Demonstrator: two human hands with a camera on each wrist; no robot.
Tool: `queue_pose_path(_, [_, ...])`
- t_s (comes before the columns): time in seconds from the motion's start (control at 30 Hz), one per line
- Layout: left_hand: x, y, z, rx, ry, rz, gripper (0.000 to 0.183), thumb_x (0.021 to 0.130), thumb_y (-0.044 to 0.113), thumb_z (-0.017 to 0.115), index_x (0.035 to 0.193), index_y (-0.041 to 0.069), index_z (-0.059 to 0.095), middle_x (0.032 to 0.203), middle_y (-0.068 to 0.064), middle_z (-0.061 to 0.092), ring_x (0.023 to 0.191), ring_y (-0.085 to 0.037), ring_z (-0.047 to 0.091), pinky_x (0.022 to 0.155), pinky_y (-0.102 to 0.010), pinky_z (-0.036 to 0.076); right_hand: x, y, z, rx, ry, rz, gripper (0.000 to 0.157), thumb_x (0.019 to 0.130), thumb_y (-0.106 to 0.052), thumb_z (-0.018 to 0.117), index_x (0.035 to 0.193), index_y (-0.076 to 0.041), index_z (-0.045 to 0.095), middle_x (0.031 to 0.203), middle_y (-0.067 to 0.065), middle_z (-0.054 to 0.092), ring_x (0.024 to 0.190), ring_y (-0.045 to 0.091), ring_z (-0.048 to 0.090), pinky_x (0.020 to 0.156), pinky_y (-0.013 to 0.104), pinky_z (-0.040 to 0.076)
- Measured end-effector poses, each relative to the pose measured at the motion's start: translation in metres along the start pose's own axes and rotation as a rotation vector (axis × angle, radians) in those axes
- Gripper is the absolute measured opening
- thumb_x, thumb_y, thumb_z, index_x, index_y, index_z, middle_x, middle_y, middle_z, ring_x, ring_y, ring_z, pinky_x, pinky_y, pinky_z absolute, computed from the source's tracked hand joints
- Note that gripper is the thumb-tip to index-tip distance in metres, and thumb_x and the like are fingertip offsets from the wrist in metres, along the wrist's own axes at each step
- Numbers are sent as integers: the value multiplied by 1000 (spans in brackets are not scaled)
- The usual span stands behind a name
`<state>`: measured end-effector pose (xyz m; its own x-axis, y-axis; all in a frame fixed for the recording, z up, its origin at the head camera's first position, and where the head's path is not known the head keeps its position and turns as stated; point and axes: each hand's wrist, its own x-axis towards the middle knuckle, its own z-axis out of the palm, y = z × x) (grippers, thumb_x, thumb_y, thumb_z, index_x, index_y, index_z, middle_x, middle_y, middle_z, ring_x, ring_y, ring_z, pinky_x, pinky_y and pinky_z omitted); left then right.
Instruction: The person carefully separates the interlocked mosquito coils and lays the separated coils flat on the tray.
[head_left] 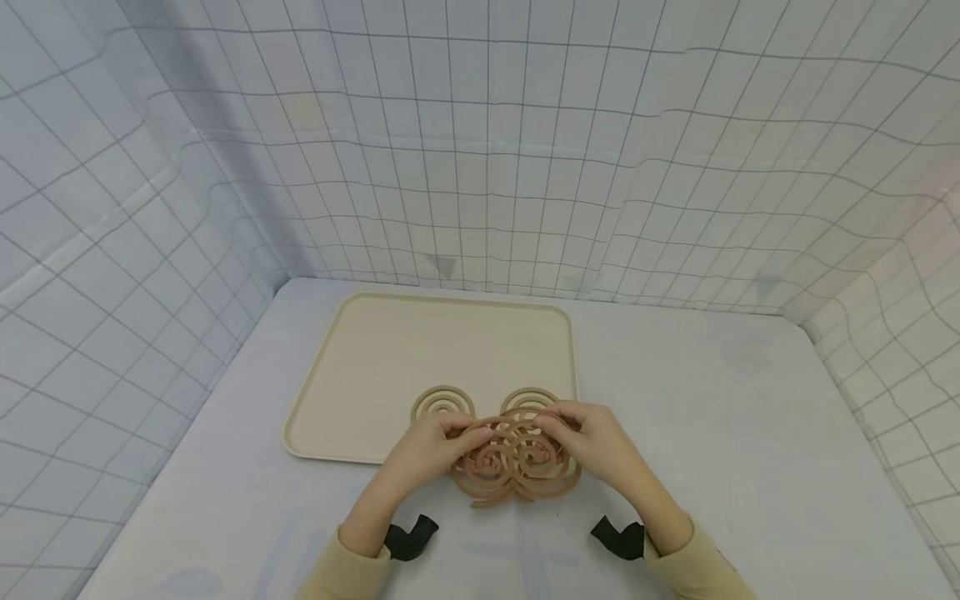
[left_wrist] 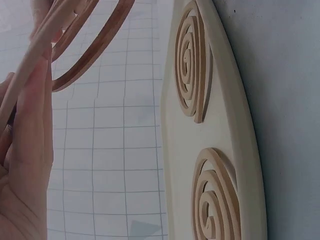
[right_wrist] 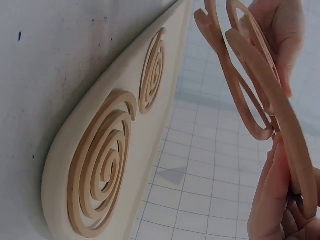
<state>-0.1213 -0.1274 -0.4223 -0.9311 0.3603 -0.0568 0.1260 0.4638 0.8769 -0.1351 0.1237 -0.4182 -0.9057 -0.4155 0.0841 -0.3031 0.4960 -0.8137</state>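
Two brown spiral mosquito coils (head_left: 491,500) overlap side by side between my hands, above the tray's front edge. My left hand (head_left: 427,446) pinches their left part between thumb and fingers. On the right side, my right hand (head_left: 596,437) grips them the same way. The right wrist view shows the held coils (right_wrist: 285,115) tilted and lifted, with a gap between some strands. Whether they are joined cannot be told. Below them, one tan coil (head_left: 442,389) lies on the left of the tray's front part and another coil (head_left: 531,390) to its right, partly hidden by the hands.
A cream tray (head_left: 450,325) with a raised rim lies on the pale-covered table (head_left: 690,417). Black curved pieces (head_left: 412,537) show beside both wrists. Grid-patterned white sheeting (head_left: 480,167) stands behind the table and along both sides.
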Motion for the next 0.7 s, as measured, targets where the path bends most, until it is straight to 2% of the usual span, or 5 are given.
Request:
queue_pose_path(0.23, [1,-7,-2,-120,-22,-65,28,95,31,66,103,7,76,71,-2,67,59,-9,56,53,-24,49,2,2,3,84,8,135,27,97,-30,63,105,-7,75,91,5,75,79,8,65,68,22,54])
queue_pose_path(0.43, [0,-5,-4,-175,-15,-104,31,94,30,67,108,3,75,72,-1,65,62,-8,56,55,-26,51,3,0,5,136,43,205,27,95,-31,65,104,-8,75,88,4,73,78,10,63,69,22,53])
queue_pose_path(0.53, [-1,-2,-6,-154,3,-100,30,94,32,67,106,6,76,73,-1,65,62,-8,56,55,-27,51,2,-2,6,139,62,191,27,95,-31,66,103,-8,76,83,3,72,74,9,62,66,22,53])
queue_pose_path(0.7, [-2,2,-5,-46,79,-76,27,92,34,69,100,10,78,71,1,64,61,-7,54,53,-24,48,1,-8,9,102,141,123,23,93,-31,68,94,-10,77,72,0,68,63,7,57,58,21,49])
